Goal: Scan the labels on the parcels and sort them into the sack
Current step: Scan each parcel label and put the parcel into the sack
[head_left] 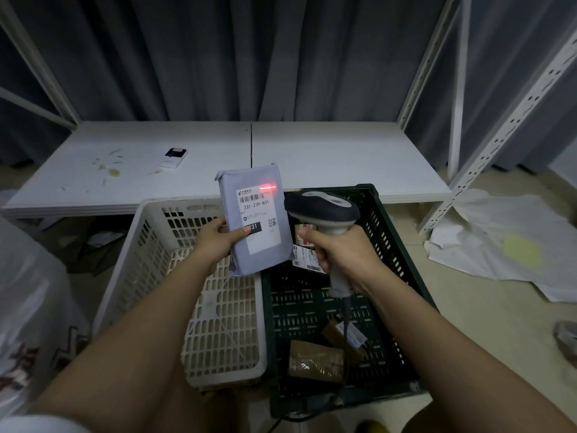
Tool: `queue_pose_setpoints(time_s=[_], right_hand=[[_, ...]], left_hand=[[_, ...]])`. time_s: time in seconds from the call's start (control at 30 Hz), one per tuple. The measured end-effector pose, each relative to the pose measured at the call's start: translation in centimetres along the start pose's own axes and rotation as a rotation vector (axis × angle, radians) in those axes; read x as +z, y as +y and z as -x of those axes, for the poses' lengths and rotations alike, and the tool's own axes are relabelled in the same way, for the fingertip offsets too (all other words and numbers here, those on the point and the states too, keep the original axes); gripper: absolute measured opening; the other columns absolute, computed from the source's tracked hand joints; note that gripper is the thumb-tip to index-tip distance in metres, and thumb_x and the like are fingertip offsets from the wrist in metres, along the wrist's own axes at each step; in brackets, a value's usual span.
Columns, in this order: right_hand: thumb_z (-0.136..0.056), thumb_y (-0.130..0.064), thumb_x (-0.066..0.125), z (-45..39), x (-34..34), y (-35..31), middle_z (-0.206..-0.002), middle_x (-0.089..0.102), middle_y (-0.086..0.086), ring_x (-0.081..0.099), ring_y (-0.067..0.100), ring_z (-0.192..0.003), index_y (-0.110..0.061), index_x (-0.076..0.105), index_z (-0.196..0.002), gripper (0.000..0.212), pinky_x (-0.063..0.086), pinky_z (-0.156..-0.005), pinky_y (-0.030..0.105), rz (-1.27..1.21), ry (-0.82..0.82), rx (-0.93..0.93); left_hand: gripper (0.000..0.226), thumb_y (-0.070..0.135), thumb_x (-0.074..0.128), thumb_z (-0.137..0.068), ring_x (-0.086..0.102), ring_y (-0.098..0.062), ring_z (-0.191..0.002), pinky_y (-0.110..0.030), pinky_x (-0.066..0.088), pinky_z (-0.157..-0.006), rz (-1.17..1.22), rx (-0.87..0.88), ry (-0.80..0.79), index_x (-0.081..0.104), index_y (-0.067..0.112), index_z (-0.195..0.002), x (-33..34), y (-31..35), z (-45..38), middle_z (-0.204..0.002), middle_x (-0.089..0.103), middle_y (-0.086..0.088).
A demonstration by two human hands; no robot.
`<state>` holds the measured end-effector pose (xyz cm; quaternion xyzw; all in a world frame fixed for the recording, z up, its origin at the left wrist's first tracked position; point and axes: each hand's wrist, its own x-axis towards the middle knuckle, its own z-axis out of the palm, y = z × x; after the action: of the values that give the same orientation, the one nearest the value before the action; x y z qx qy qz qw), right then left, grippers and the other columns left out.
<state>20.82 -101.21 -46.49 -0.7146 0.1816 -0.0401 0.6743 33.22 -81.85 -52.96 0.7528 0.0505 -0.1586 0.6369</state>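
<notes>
My left hand (215, 242) grips a grey-blue wrapped parcel (265, 254) by its lower left edge, thumb lying across the white label (257, 220). The parcel is held upright above the two crates. My right hand (337, 251) grips the handle of a grey and black barcode scanner (324, 210), whose head points at the parcel. A red scan line (268, 187) glows on the parcel's upper right, just above the label's barcode. A pale sack (28, 307) stands at the far left edge.
Below my hands a cream plastic crate (150, 254) sits beside a dark green crate (390, 245). The green crate holds a brown taped parcel (315, 359) and other labelled parcels (307, 254). Behind is a white table (327, 157) with a small device (173, 157). White sheeting (499, 242) lies on the floor right.
</notes>
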Motion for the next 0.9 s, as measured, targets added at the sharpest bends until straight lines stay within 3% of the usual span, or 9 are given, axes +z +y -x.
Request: queue_pose_setpoints(time_s=[0.17, 0.47, 0.83, 0.9], right_hand=[[-0.084, -0.018, 0.075, 0.4, 0.0, -0.1, -0.044, 0.049, 0.004, 0.041, 0.015, -0.036, 0.000, 0.062, -0.072, 0.026, 0.036, -0.041, 0.023, 0.028, -0.030, -0.003], [-0.083, -0.019, 0.075, 0.3, -0.2, -0.1, -0.043, 0.049, 0.004, 0.041, 0.017, -0.037, -0.012, 0.054, -0.054, 0.037, 0.037, -0.045, 0.026, 0.072, -0.015, -0.014], [-0.082, -0.017, 0.077, 0.3, 0.0, 0.3, -0.049, 0.054, 0.004, 0.047, 0.015, -0.040, -0.007, 0.060, -0.067, 0.025, 0.042, -0.047, 0.025, 0.003, -0.055, -0.060], [-0.082, -0.017, 0.077, 0.4, 0.4, 0.2, -0.050, 0.055, 0.005, 0.047, 0.016, -0.041, -0.008, 0.060, -0.065, 0.026, 0.044, -0.049, 0.028, -0.028, -0.031, -0.060]], left_hand=[[0.048, 0.013, 0.077, -0.079, 0.064, -0.023, -0.094, -0.036, 0.053, -0.080, 0.002, -0.006, 0.009, 0.058, 0.007, -0.123, -0.1, -0.1, -0.2, -0.113, 0.066, -0.009], [0.049, 0.012, 0.077, -0.079, 0.063, -0.021, -0.093, -0.038, 0.053, -0.084, 0.003, -0.002, 0.012, 0.058, 0.007, -0.124, 0.0, -0.1, -0.2, -0.114, 0.065, -0.008], [0.042, 0.010, 0.074, -0.081, 0.063, -0.018, -0.087, -0.031, 0.051, -0.074, 0.075, 0.046, 0.046, 0.059, 0.008, -0.120, -0.1, 0.6, 1.0, -0.109, 0.066, -0.008], [0.037, 0.012, 0.075, -0.080, 0.065, -0.019, -0.090, -0.036, 0.053, -0.081, 0.125, 0.076, 0.083, 0.060, 0.011, -0.114, -0.5, 1.0, 1.8, -0.113, 0.067, -0.008]])
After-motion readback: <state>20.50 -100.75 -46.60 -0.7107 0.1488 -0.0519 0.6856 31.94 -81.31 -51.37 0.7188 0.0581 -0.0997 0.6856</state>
